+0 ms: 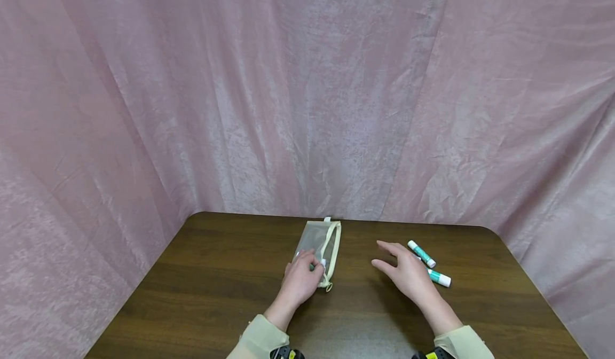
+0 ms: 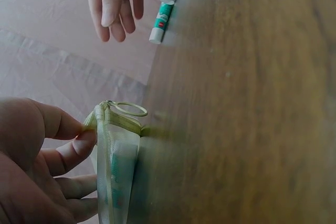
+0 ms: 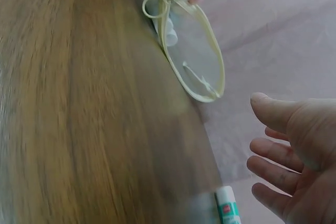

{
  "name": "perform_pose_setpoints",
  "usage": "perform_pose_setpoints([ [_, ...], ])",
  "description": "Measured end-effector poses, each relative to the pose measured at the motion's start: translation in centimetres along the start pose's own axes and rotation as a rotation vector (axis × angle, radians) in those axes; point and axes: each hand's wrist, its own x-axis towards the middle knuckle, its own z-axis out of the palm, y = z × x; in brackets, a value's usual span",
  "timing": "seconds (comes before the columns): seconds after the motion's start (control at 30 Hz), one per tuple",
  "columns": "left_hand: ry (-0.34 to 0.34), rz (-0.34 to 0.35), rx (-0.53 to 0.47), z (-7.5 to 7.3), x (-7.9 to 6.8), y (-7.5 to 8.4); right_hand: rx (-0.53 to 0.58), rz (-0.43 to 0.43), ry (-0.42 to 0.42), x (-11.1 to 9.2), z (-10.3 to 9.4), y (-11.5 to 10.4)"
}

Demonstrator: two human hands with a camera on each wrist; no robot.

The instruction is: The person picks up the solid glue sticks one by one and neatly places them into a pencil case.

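A translucent mesh zipper pouch (image 1: 311, 236) with cream edging lies on the table, its mouth gaping toward the right in the right wrist view. My left hand (image 1: 301, 280) pinches the pouch's upper edge between thumb and forefinger, close to the ring-shaped zipper pull (image 2: 130, 109). Through the mesh shows a green and white glue stick (image 2: 122, 169) inside. My right hand (image 1: 408, 274) hovers over the table to the right of the pouch, fingers spread and holding nothing. Just beyond it lie two green and white glue sticks, one farther back (image 1: 422, 253) and one nearer (image 1: 439, 278).
The brown wooden table (image 1: 216, 279) has rounded far corners. Pink velvety curtains (image 1: 307, 108) hang behind it and along both sides. A small white tag (image 1: 327, 219) sticks out at the pouch's far end.
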Motion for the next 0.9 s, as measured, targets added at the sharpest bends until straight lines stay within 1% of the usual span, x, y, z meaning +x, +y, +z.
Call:
perform_pose_setpoints([
  [0.13,-0.008,-0.008,0.000,0.0,0.0,0.0,-0.005,0.003,0.000,-0.4,-0.9,0.7],
  [0.37,-0.013,-0.014,0.004,-0.1,-0.2,0.2,-0.057,0.011,0.040,-0.8,-2.2,1.9],
  [0.53,-0.018,-0.016,-0.005,-0.4,-0.3,0.5,-0.075,0.036,0.035,-0.9,-3.0,2.3],
  [0.8,-0.015,-0.015,0.000,-0.6,-0.3,0.8,-0.079,0.020,0.052,-1.4,-4.2,3.2],
  [0.9,-0.016,-0.015,-0.002,-0.7,-0.3,0.9,-0.093,0.031,0.048,-1.5,-4.7,3.6],
])
